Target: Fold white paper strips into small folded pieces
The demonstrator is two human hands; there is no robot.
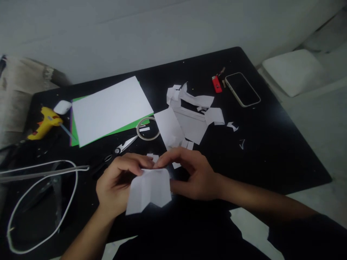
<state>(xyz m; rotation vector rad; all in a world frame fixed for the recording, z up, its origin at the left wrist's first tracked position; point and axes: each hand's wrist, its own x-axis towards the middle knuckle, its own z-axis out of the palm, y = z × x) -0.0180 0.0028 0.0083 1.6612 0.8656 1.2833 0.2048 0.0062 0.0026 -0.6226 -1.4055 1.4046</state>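
Observation:
A small folded white piece of paper (150, 189) is held between both hands near the front edge of the black table. Its top corners look rounded, its lower edge is notched, and creases run down it. My left hand (115, 182) grips its left side, fingers curled along the top. My right hand (192, 173) pinches the top edge from the right, with the thumb at the paper's right side. Just beyond the hands lie cut white paper pieces (191, 124), partly hidden by my right hand. Scissors (121, 146) lie to the upper left of my left hand.
White sheets (112, 108) rest on green paper (119, 131) at the back left. Near them are a yellow glue gun (45, 124), a white case (63, 107) and a tape roll (138, 130). A white cable (76, 187) loops at left. A phone (242, 89) and red lighter (216, 84) lie back right.

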